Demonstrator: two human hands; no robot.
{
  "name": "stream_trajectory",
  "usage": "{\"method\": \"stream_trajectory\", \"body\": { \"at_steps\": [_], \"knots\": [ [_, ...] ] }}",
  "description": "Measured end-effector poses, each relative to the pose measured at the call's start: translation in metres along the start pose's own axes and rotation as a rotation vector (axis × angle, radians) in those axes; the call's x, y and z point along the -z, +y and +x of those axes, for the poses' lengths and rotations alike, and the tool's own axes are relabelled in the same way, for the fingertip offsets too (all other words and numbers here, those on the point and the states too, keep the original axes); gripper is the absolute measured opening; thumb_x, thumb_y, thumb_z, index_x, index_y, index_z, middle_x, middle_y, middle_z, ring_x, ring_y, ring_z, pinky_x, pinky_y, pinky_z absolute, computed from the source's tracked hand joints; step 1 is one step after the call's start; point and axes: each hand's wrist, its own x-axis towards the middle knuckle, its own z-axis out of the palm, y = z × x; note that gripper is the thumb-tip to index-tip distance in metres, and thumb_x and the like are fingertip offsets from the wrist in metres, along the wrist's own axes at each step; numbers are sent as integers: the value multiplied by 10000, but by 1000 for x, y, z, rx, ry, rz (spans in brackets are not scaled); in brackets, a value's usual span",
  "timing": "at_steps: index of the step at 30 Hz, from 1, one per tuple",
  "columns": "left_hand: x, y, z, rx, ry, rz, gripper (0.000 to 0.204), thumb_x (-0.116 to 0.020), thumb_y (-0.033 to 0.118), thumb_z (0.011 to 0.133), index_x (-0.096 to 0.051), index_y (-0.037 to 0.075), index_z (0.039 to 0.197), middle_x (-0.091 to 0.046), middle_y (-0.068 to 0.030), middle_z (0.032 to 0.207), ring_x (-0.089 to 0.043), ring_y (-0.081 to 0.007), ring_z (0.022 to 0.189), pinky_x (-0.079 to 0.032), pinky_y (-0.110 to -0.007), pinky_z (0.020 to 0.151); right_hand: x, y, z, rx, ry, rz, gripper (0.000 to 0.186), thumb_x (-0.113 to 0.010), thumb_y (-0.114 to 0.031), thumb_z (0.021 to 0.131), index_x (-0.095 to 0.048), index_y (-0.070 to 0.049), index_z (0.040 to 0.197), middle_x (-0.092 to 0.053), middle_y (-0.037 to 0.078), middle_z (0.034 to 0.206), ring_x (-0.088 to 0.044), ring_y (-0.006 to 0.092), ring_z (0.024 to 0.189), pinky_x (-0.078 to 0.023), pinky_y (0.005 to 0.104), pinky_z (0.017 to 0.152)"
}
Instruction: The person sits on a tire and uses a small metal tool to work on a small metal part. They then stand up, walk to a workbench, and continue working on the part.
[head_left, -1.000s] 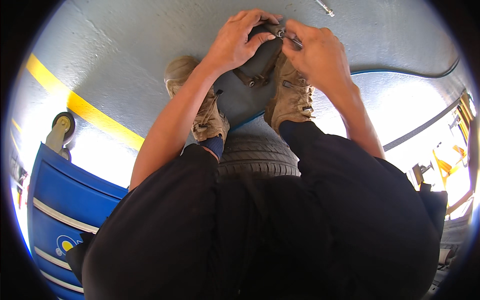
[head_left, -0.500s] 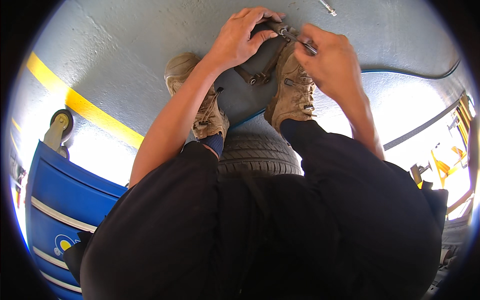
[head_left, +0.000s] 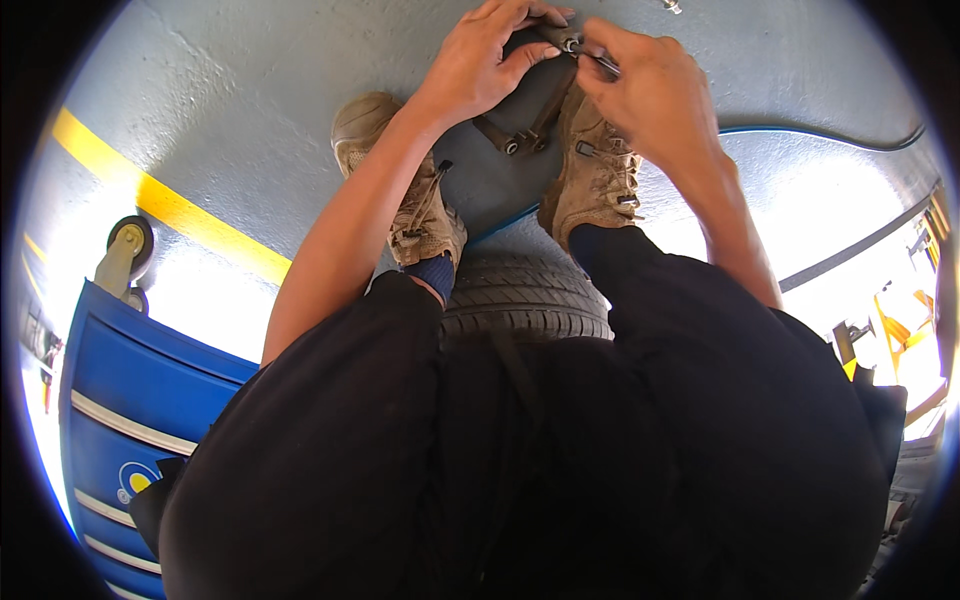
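Note:
Between my boots and the top edge, my left hand (head_left: 475, 62) grips the end of a dark metal bracket (head_left: 567, 40), thumb below and fingers above. My right hand (head_left: 652, 92) pinches a slim metal tool (head_left: 606, 65), its tip against the bracket's end. The tool's exact kind is partly hidden by my fingers. The bracket's lower arm runs down beside my right boot (head_left: 598, 175). Its other end, with a round hole (head_left: 512, 146), lies low between the boots, near the floor.
I sit on a tyre (head_left: 525, 300). A blue drawer cabinet (head_left: 150, 360) with castors stands at the left, near a yellow floor stripe (head_left: 205, 232). A hose (head_left: 800, 131) crosses the floor at the right. A small metal piece (head_left: 673, 6) lies at the top edge.
Both hands and the bracket sit slightly higher in the picture. My right hand has shifted a little, its tool still at the bracket's end.

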Motion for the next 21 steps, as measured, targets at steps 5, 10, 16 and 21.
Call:
{"method": "stream_trajectory", "body": {
  "at_steps": [5,10,16,21],
  "knots": [
    [2,3,4,-17,-5,-8,303,-742,132,1029,-658,47,1307,-737,-152,1356,-659,-395,1291,-502,-486,1118,13,-1,-9,-48,-43,-4,171,-716,-275,1003,-728,-134,1099,-742,161,794,-721,428,760,-572,518,736],
    [5,4,3,-43,-25,93,329,-762,88,995,-660,51,1305,-746,-146,1366,-657,-397,1297,-502,-477,1122,0,2,0,6,2,18,182,-726,-279,998,-727,-150,1126,-737,168,783,-723,422,752,-572,528,732],
    [2,4,5,-50,-3,3,324,-764,92,994,-664,44,1299,-744,-145,1366,-656,-392,1298,-501,-473,1130,4,1,-8,12,-18,-93,160,-728,-259,996,-716,-145,1107,-711,161,742,-722,413,741,-571,526,717],
    [4,1,2,-37,3,19,324,-762,107,1000,-664,43,1303,-738,-147,1380,-655,-395,1295,-504,-471,1129,8,7,-4,53,-73,-70,141,-724,-241,995,-711,-153,1105,-704,159,730,-722,407,736,-569,531,697]
  ]
}}
